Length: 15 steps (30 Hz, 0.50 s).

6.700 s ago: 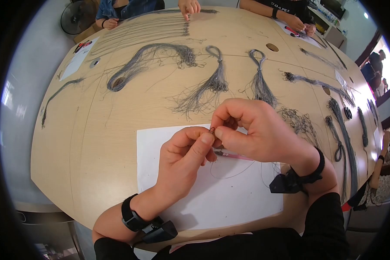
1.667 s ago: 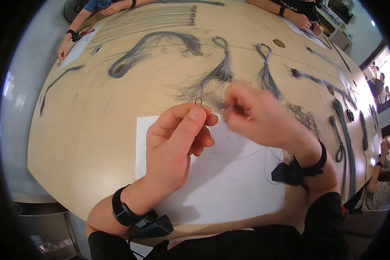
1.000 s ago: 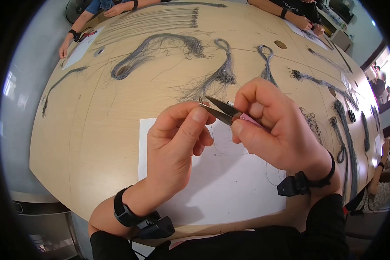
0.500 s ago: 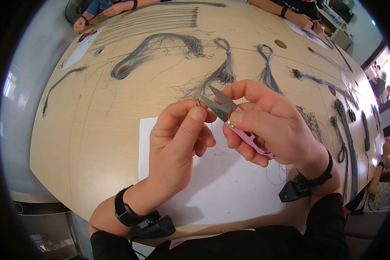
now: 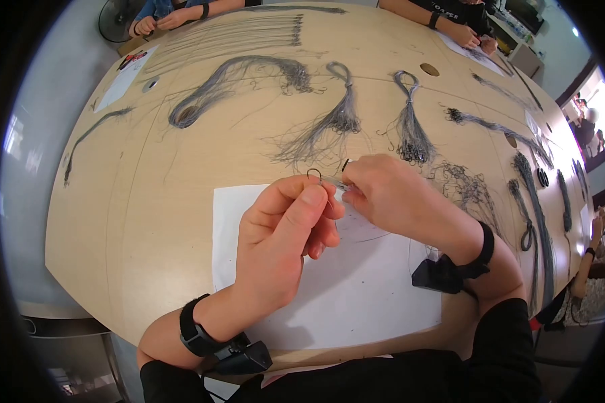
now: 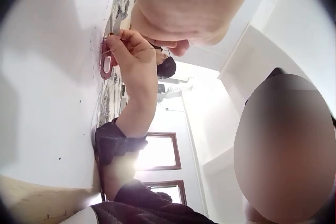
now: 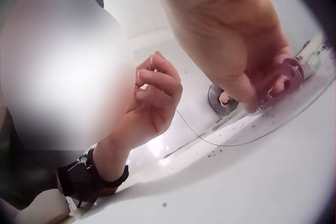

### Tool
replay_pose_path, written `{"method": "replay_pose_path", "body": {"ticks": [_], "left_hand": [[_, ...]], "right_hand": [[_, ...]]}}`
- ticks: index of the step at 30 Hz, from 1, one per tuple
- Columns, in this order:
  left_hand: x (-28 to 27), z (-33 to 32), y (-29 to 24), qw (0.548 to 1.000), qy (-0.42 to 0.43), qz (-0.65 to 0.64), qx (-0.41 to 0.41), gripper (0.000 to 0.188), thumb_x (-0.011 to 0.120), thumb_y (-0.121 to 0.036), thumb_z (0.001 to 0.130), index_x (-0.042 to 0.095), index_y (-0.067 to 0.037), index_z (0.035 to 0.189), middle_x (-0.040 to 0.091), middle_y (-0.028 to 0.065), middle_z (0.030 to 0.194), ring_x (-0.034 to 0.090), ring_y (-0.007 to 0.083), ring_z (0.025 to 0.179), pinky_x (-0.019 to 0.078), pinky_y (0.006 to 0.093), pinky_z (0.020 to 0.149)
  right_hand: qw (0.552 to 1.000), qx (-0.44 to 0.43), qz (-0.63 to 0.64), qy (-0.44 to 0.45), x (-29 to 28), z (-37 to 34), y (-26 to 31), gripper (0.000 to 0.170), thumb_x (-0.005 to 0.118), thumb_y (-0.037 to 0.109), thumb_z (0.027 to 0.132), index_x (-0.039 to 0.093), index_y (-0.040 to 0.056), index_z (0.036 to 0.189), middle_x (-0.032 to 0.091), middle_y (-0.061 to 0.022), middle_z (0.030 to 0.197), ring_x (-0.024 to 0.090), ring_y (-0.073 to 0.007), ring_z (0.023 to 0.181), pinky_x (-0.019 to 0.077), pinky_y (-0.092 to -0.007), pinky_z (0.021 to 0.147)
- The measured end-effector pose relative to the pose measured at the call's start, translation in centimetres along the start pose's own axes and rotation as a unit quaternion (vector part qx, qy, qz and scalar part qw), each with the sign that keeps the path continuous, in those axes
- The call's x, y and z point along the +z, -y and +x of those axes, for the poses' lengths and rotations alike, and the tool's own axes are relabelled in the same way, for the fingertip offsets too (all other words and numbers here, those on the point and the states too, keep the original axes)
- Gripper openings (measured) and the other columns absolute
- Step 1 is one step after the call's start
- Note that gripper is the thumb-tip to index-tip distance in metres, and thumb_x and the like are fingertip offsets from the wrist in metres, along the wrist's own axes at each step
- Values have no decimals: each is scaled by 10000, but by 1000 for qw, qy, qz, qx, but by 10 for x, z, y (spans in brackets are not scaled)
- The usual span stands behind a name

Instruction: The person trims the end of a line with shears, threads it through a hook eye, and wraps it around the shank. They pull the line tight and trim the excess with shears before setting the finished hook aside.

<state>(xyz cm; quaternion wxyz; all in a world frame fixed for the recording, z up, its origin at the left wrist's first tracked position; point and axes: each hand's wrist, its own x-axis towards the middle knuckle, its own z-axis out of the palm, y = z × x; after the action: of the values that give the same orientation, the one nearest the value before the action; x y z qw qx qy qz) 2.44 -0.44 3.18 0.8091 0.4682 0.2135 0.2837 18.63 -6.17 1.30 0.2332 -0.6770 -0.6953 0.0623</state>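
My left hand [image 5: 275,248] pinches a small dark fish hook [image 5: 314,172] between thumb and index finger, its bend sticking up above the fingertips. A thin line [image 5: 366,240] hangs from that pinch and curves over the white paper [image 5: 356,302]. Low over the far part of the paper, my right hand [image 5: 403,198] is turned palm down and holds pink-handled thread snips [image 6: 106,64]. In the head view the hand hides most of them; the right wrist view shows the pink handle of the snips [image 7: 292,71] at its fingers.
Bundles of grey hooked line lie beyond the paper, one looped bundle [image 5: 410,121] nearest the right hand. A loose tangle of hooks [image 5: 467,191] is to its right. More bundles [image 5: 531,215] line the right side. Other people's hands [image 5: 158,21] work at the far edge.
The right hand has drawn the snips away from the hook and lowered them toward the paper, turning palm down. The left hand keeps its pinch, with more of the hook's bend showing.
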Motion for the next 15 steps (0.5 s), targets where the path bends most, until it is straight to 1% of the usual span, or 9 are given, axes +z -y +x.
{"method": "replay_pose_path", "body": {"ticks": [2,3,4,5,6,8,11,13,15], "left_hand": [[1,-1,1,1000,-5,6,3,122,449,-201,850,498,-90,838,536,29,721,479,88,540,336,189,455],[1,-1,1,1000,-12,12,5,117,461,-198,845,506,-90,841,539,26,714,479,87,537,334,188,453],[1,-1,2,1000,-12,11,5,117,461,-198,845,506,-90,841,539,26,714,479,87,537,334,188,453],[0,0,3,999,-9,32,20,109,468,-188,842,509,-87,852,538,24,712,477,85,534,335,186,453],[0,0,4,998,-6,55,34,103,475,-178,840,513,-85,862,537,21,710,476,83,532,336,185,452],[-6,2,10,998,14,43,50,115,493,-160,833,525,-59,875,554,29,723,494,73,556,351,173,462],[-8,1,14,996,39,35,67,123,509,-134,825,535,-31,886,570,38,735,512,64,581,367,162,472],[-7,1,14,996,42,37,72,117,507,-126,824,534,-29,885,569,39,735,511,64,581,367,162,472],[-6,2,10,996,50,60,46,119,498,-131,827,533,-30,880,567,39,732,511,68,582,366,161,469]], "right_hand": [[997,19,11,-79,-14,5,9,107,496,78,732,492,-18,685,527,-145,605,537,-281,602,420,-367,519],[997,19,11,-79,-24,6,17,107,496,78,732,492,-18,685,527,-145,605,537,-281,602,420,-367,519],[985,56,141,-80,-36,5,27,112,524,98,735,513,-10,707,536,-124,614,533,-228,578,419,-324,510],[955,93,269,-80,-41,4,33,122,553,117,737,533,-3,729,545,-102,624,530,-175,554,419,-281,501],[955,93,269,-80,-40,3,35,122,553,117,737,533,-3,729,545,-102,624,530,-175,554,419,-281,501],[927,51,361,-86,-37,-1,41,132,585,142,734,555,16,759,550,-48,631,505,-96,545,399,-220,497],[945,31,320,-64,-39,-1,44,111,584,116,721,545,11,731,549,-37,624,517,-98,564,400,-216,494],[939,38,336,-57,-39,-1,41,106,576,106,725,542,7,729,551,-44,626,520,-105,565,404,-220,497],[933,43,353,-50,-40,-1,38,100,568,97,729,538,2,727,553,-52,628,522,-112,566,408,-224,500]]}}
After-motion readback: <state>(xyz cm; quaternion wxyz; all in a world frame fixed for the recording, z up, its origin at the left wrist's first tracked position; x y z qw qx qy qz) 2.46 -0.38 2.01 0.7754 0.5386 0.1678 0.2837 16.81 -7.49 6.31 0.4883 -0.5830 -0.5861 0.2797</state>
